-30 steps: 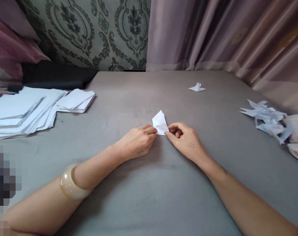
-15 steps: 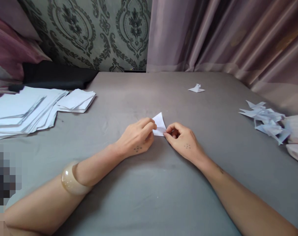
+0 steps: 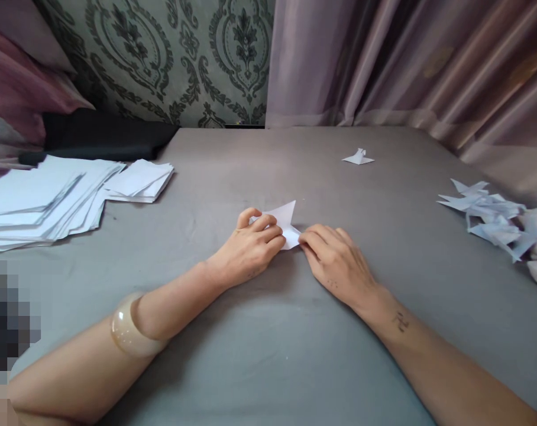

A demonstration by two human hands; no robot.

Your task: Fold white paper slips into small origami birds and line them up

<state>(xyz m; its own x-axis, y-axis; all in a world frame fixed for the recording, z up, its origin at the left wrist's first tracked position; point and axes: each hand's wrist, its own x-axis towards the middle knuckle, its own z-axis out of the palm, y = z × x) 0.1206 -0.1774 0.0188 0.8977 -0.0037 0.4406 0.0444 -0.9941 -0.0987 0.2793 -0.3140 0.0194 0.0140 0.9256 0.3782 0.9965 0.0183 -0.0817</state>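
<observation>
A small white sheet of folded paper (image 3: 287,223) lies between my hands at the middle of the table, with one pointed flap standing up at its far side. My left hand (image 3: 255,242) rests over its left part, the fingers bent and pressed onto it. At the right corner, my right hand (image 3: 333,254) pinches the paper between thumb and fingertips. The part of the paper under my left fingers is hidden.
At the left lie a stack of large white sheets (image 3: 42,201) and a smaller stack of paper (image 3: 142,180), before a black cloth (image 3: 109,136). One folded paper figure (image 3: 358,157) sits far right of centre. Several more folded paper figures (image 3: 488,210) are heaped at the right edge.
My left fingers have spread over the paper's left part. My right hand has turned palm-down, still pinching the right corner. The paper now shows two points instead of one narrow piece.
</observation>
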